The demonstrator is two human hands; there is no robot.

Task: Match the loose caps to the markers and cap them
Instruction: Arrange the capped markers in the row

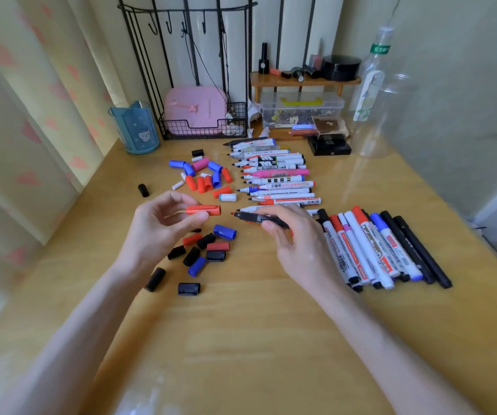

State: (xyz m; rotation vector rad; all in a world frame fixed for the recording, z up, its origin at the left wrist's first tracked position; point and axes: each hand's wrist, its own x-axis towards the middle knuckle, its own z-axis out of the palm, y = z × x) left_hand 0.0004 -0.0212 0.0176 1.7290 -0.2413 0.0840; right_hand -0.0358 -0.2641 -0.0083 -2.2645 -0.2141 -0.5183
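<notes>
While the left hand (161, 225) pinches a red cap (203, 210) in a narrow grip above the table (271, 324), the right hand (298, 247) closes its grip on a black marker (259, 218), its red tip facing the cap, just apart. Loose caps (208, 248) lie below the left hand; uncapped markers (277, 178) lie farther back, capped markers (373, 247) on the right.

Light: bright, soft daylight from the left curtain (31, 115) | Glare: pale sheen on the near table (241, 339) | Shadows: faint, diffuse | Edges: wide-angle bending, near corners blurred | Centre: fairly sharp
</notes>
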